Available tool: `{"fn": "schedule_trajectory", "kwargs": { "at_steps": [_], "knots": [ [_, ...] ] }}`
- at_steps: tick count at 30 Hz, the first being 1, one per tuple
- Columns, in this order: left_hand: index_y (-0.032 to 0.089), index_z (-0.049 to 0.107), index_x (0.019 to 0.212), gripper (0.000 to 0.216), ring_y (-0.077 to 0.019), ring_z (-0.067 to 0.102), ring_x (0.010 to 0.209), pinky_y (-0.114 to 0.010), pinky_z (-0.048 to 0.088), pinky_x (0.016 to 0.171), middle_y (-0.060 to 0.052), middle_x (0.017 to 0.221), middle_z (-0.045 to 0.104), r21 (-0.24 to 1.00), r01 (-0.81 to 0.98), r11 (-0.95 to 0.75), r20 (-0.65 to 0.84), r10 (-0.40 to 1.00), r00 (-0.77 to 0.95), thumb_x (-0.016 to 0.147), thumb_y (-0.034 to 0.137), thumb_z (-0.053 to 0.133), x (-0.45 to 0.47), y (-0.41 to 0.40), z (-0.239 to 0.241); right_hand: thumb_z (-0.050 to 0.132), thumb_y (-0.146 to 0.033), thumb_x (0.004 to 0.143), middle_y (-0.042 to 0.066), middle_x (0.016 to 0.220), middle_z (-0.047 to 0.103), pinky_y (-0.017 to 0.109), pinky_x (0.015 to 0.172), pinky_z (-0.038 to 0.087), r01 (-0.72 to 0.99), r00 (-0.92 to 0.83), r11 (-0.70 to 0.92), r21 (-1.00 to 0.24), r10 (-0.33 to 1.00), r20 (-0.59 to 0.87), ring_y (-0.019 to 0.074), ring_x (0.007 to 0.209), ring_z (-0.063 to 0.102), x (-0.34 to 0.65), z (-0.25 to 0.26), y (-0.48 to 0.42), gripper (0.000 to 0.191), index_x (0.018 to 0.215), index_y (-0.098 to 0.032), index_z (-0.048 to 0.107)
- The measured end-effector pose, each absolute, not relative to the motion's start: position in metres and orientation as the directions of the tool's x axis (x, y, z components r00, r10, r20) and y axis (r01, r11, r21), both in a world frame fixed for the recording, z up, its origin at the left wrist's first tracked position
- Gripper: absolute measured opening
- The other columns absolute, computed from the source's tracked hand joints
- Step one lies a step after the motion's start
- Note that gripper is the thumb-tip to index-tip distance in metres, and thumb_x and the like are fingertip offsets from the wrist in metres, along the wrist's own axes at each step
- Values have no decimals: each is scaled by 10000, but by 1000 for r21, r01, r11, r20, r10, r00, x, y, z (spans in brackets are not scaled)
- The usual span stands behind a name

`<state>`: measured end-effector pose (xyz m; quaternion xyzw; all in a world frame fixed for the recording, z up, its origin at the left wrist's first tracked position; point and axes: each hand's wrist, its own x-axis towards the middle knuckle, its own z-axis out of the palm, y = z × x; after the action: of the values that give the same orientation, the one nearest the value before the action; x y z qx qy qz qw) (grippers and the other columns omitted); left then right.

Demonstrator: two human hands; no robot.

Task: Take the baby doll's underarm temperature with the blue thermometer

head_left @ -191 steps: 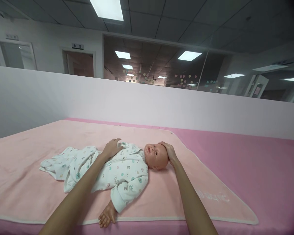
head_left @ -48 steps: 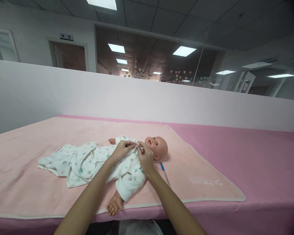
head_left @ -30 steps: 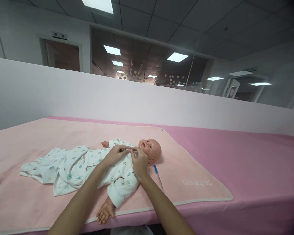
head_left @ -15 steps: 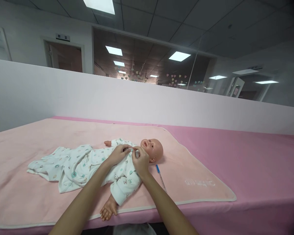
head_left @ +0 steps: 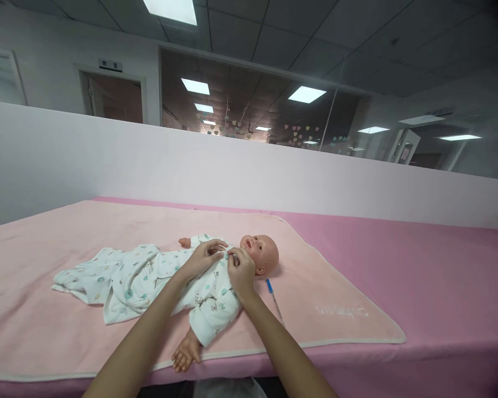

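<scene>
A baby doll [head_left: 263, 255] lies on its back on a peach blanket [head_left: 323, 287], head to the right. It wears a white printed romper [head_left: 149, 273] whose legs trail off to the left. My left hand [head_left: 202, 258] and my right hand [head_left: 241, 271] meet at the romper's collar just below the doll's chin. Both pinch the fabric there with closed fingers. The doll's near bare hand [head_left: 184, 355] rests by the blanket's front edge. A thin stick with a blue tip [head_left: 273, 298] lies on the blanket right of my right wrist.
The blanket covers a pink padded surface [head_left: 439, 276] that stretches right. A low white partition wall [head_left: 273, 177] runs along the far side, with an office and doors beyond it. The surface's front edge is close to me.
My right hand left the doll's head and my left hand left its chest; both came to the collar. In the last second the hands barely shift, only the view drifts.
</scene>
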<state>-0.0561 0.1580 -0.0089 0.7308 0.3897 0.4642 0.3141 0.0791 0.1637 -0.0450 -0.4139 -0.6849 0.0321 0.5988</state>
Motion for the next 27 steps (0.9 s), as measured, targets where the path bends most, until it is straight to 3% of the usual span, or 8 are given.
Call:
{"fn": "schedule_trajectory", "kwargs": {
  "at_steps": [5, 11, 17, 20, 22, 27],
  "knots": [
    [165, 573, 981, 287, -154, 536, 722, -255, 396, 645, -21, 757, 613, 816, 309, -489, 422, 869, 260, 714, 224, 488, -56, 162, -13, 404, -116, 729, 15, 750, 599, 219, 610, 401, 550, 52, 647, -529, 605, 795, 122, 653, 533, 78, -47, 166, 223, 733, -190, 614],
    [167, 635, 781, 222, -160, 523, 662, -271, 382, 637, -21, 715, 616, 681, 552, -482, 489, 860, 148, 709, 271, 452, -53, 164, -16, 394, -94, 699, 18, 750, 593, 221, 614, 388, 593, 3, 634, -497, 615, 788, 126, 671, 534, 78, -48, 167, 224, 716, -187, 598],
    [154, 644, 738, 361, -186, 557, 744, -278, 387, 695, -28, 710, 636, 796, 478, -372, 405, 914, 38, 753, 413, 395, -74, 167, -8, 376, -66, 626, -8, 645, 526, 218, 520, 335, 638, -1, 588, -497, 646, 763, 113, 551, 462, 81, -44, 163, 177, 666, -185, 502],
    [142, 649, 680, 401, -180, 545, 692, -269, 385, 639, -29, 667, 619, 824, 471, -314, 274, 950, 153, 728, 480, 438, -91, 163, -5, 372, -70, 647, 13, 736, 563, 219, 566, 355, 630, -85, 647, -429, 606, 791, 126, 631, 502, 78, -39, 157, 229, 775, -181, 527],
    [152, 657, 740, 358, -176, 538, 702, -259, 386, 624, -21, 687, 611, 829, 465, -311, 206, 943, 263, 690, 474, 510, -99, 156, -4, 390, -96, 691, 18, 823, 589, 219, 618, 367, 606, -206, 710, -359, 576, 791, 133, 708, 529, 75, -35, 154, 242, 854, -191, 541],
    [188, 631, 891, 306, -178, 538, 843, -263, 405, 743, -24, 868, 615, 822, 414, -392, 242, 897, 371, 636, 356, 620, -105, 138, -1, 438, -193, 769, -7, 862, 607, 219, 646, 363, 624, -335, 724, -295, 589, 735, 131, 749, 548, 68, -29, 150, 180, 892, -233, 565]
  ]
}}
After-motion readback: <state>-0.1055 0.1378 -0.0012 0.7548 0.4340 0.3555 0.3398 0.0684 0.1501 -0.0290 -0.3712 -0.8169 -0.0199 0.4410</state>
